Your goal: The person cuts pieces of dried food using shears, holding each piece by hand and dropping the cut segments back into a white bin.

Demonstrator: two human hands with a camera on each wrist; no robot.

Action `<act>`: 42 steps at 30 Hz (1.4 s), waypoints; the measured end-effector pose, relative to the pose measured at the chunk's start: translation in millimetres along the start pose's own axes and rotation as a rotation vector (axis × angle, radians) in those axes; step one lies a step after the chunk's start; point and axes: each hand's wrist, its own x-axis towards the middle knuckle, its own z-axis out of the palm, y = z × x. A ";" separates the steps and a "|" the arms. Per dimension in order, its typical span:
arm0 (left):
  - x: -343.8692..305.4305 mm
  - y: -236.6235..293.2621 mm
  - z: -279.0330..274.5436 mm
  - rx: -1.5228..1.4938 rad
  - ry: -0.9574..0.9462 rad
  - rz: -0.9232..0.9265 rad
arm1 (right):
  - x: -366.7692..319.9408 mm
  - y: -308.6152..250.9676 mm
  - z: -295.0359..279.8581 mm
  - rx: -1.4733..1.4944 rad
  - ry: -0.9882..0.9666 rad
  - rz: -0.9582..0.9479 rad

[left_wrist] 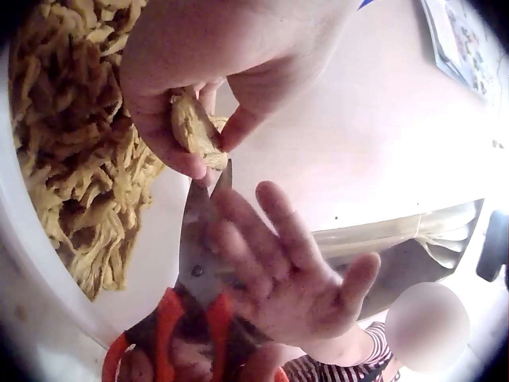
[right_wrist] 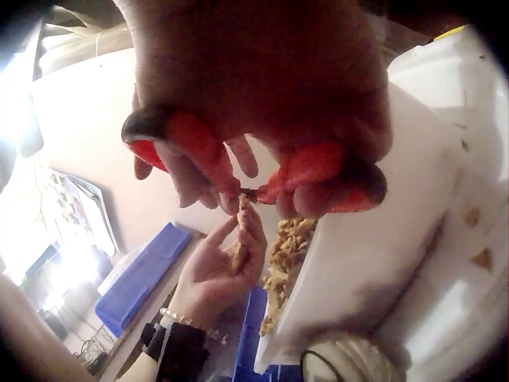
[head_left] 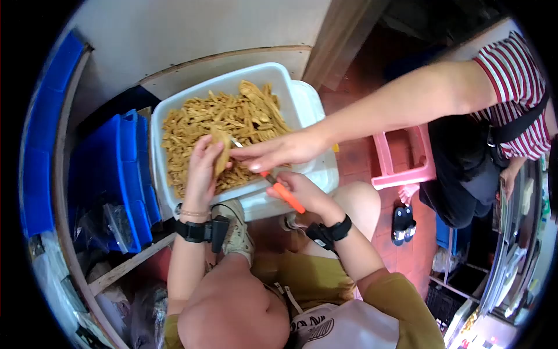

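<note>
My left hand (head_left: 202,171) pinches a tan, wrinkled food piece (left_wrist: 191,127) between thumb and fingers over a white plastic tub (head_left: 156,145). In the tub lies a heap of similar tan strips (head_left: 195,119), with larger uncut-looking pieces (head_left: 256,104) at its back right. My right hand (head_left: 302,191) grips red-orange-handled scissors (left_wrist: 193,270) by their loops. In the left wrist view the blades are parted, their tips right at the lower end of the piece. Another person's hand (head_left: 288,152) reaches in from the right, fingers extended, and overlaps the scissors.
Blue plastic bins (head_left: 107,168) stand left of the tub. A second white container (head_left: 317,168) sits against its right side. Further right are a pink stool (head_left: 427,157), black slippers (head_left: 400,224) and the other person in a striped shirt (head_left: 511,70). My shoe (head_left: 235,224) is close to the tub's front.
</note>
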 end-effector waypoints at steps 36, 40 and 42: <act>8.7 20.6 1.1 -0.047 -0.030 0.006 | 25.6 -9.7 -1.7 0.410 -0.024 0.098; 11.1 19.7 0.1 -0.029 -0.025 0.012 | 38.7 -32.0 -7.1 0.300 -0.043 0.075; 10.1 20.2 -0.1 -0.016 -0.010 0.005 | 46.6 -37.6 -6.7 0.313 -0.043 0.052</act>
